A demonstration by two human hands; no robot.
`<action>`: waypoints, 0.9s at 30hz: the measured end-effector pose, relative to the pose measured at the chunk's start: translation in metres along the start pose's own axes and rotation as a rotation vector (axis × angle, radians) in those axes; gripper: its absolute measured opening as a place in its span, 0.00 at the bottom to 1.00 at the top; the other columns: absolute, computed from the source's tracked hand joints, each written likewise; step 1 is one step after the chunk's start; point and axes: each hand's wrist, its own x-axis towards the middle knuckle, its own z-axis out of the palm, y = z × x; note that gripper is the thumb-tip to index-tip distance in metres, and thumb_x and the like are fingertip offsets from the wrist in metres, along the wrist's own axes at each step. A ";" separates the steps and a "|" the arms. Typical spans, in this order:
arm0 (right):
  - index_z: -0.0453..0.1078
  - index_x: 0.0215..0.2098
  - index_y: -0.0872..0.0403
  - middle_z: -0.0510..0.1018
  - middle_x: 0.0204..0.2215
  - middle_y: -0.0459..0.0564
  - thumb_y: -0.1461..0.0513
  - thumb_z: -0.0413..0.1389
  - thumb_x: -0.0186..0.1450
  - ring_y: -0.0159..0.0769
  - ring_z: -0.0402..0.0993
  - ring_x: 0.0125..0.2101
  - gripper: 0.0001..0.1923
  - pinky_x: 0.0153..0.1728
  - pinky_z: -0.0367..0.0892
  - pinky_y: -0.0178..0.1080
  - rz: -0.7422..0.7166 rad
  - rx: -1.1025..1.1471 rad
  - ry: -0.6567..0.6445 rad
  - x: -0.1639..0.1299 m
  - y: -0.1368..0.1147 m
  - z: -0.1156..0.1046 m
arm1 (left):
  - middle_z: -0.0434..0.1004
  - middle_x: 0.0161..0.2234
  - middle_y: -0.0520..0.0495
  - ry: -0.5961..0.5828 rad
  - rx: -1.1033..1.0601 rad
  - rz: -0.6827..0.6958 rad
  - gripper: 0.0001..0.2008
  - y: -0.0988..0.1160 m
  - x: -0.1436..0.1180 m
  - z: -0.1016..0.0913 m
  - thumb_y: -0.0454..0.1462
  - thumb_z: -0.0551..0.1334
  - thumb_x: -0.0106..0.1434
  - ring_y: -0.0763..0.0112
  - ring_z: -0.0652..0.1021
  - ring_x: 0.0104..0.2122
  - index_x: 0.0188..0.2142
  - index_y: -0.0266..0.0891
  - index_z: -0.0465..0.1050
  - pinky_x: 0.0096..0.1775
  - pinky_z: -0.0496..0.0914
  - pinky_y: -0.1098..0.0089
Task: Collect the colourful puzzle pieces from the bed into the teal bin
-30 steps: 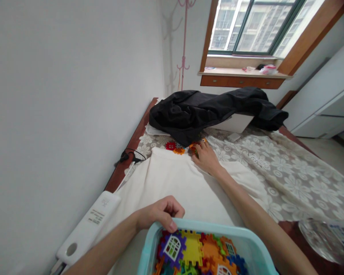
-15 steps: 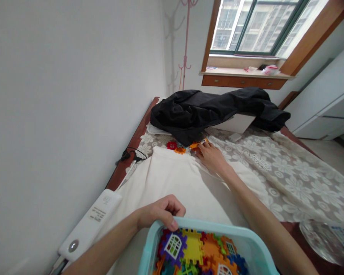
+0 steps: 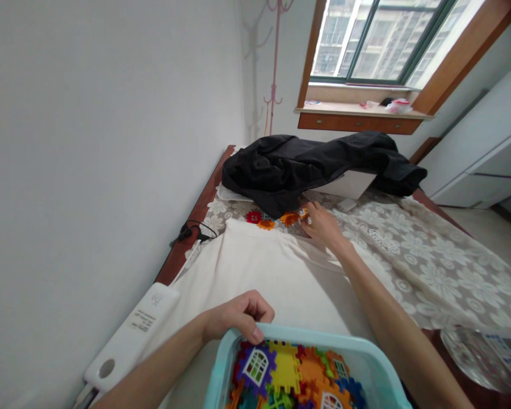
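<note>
My left hand (image 3: 242,315) is closed over the near-left part of the rim of a light-blue plastic box (image 3: 315,333), thumb on the inside. Interlocking building blocks fill the box, among them a purple block with a white window (image 3: 256,366) and a yellow block (image 3: 284,363). Stretched out to the far side of the white cloth (image 3: 268,267), my right hand (image 3: 321,224) has its fingers bent around the edge of an orange block with a white insert (image 3: 302,213). Beside it lie another orange block (image 3: 288,218) and a red block (image 3: 252,217).
A black garment (image 3: 302,165) lies over a pale flat object (image 3: 349,184) behind the blocks. A white power strip (image 3: 132,329) and black cable (image 3: 189,230) lie along the wall side. A clear plastic container (image 3: 477,358) is at right, on the wooden edge.
My right hand has shifted slightly to the right, uncovering more of the orange blocks. My left hand keeps its grip on the box rim.
</note>
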 end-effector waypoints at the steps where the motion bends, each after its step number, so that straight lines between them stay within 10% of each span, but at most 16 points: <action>1: 0.63 0.66 0.55 0.72 0.61 0.63 0.59 0.54 0.71 0.54 0.71 0.58 0.26 0.55 0.65 0.47 -0.014 0.014 0.003 0.005 0.001 0.003 | 0.63 0.13 0.56 0.003 -0.002 -0.001 0.19 0.000 0.000 0.000 0.41 0.76 0.40 0.80 0.59 0.13 0.18 0.37 0.66 0.15 0.49 0.73; 11: 0.77 0.47 0.57 0.83 0.43 0.63 0.60 0.62 0.67 0.51 0.79 0.44 0.12 0.41 0.66 0.41 -0.029 0.074 -0.042 0.038 0.016 0.021 | 0.65 0.14 0.54 0.002 -0.001 0.067 0.18 -0.008 0.002 -0.004 0.41 0.76 0.41 0.78 0.61 0.14 0.18 0.37 0.68 0.17 0.49 0.72; 17: 0.73 0.56 0.58 0.81 0.49 0.65 0.58 0.64 0.65 0.55 0.76 0.50 0.23 0.49 0.66 0.44 -0.071 0.104 0.005 0.037 0.023 0.026 | 0.60 0.12 0.55 0.076 -0.046 0.177 0.17 -0.012 0.011 -0.003 0.41 0.70 0.38 0.79 0.56 0.13 0.14 0.39 0.61 0.18 0.45 0.70; 27: 0.72 0.47 0.54 0.81 0.45 0.55 0.54 0.64 0.64 0.45 0.76 0.44 0.17 0.52 0.66 0.43 -0.111 0.290 0.092 0.042 0.044 0.042 | 0.56 0.11 0.52 0.221 0.168 0.220 0.24 0.028 0.016 -0.036 0.54 0.62 0.53 0.75 0.58 0.14 0.14 0.41 0.61 0.20 0.53 0.69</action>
